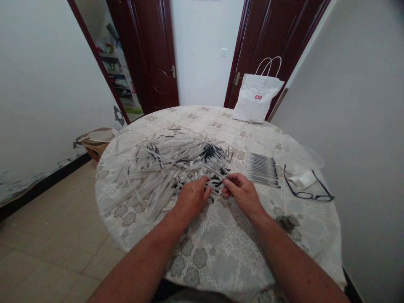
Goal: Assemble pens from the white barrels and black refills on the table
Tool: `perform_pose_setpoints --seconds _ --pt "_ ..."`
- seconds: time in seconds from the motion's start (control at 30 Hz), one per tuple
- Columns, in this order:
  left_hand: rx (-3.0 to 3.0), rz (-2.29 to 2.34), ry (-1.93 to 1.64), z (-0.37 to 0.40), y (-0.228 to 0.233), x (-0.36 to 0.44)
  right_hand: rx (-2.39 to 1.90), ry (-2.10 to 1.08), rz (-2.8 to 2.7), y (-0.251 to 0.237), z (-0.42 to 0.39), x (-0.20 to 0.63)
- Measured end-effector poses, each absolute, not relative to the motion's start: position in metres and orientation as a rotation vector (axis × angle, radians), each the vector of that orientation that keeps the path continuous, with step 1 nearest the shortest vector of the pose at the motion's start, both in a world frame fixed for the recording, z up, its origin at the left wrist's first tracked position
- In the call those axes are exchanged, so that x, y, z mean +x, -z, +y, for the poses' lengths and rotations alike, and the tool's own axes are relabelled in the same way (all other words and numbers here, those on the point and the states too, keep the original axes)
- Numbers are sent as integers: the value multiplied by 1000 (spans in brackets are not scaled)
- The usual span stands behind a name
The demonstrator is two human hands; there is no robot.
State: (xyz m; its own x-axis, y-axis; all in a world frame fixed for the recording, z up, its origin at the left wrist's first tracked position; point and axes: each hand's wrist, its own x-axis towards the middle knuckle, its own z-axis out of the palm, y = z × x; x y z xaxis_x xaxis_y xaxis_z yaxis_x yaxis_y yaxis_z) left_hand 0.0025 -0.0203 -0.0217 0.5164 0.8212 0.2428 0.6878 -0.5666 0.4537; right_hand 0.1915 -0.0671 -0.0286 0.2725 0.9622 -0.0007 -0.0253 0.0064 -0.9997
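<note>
A large loose pile of thin translucent plastic tubes [164,179], mixed with black slender pieces [211,152], covers the middle and left of the table. At the pile's near right edge, my left hand [194,195] has its fingers curled down among the tubes; whatever they grip is too small to make out. Just beside it, my right hand [243,194] pinches the end of a translucent tube [214,170] that slants up and left over the pile. Right of that hand lies a neat row of tubes with dark ends [262,169], side by side.
The round table has a flowered cloth [217,256]. Black-framed glasses [307,195] and a folded white tissue [303,180] lie at the right, near a small dark object [287,221]. A white paper bag [258,99] stands at the back. A brown stool [96,141] is left.
</note>
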Motion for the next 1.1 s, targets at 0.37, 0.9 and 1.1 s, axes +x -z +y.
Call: perform_pose_setpoints --seconds 0.37,0.9,1.1 --pt "2044 903 -885 -28 19 13 -1285 -931 -1143 29 -71 188" --pt "704 665 -1227 0 5 -3 -1412 -537 -1416 20 -87 193" --pt "584 623 -1303 1 3 -8 -1423 -483 -1476 22 -88 194"
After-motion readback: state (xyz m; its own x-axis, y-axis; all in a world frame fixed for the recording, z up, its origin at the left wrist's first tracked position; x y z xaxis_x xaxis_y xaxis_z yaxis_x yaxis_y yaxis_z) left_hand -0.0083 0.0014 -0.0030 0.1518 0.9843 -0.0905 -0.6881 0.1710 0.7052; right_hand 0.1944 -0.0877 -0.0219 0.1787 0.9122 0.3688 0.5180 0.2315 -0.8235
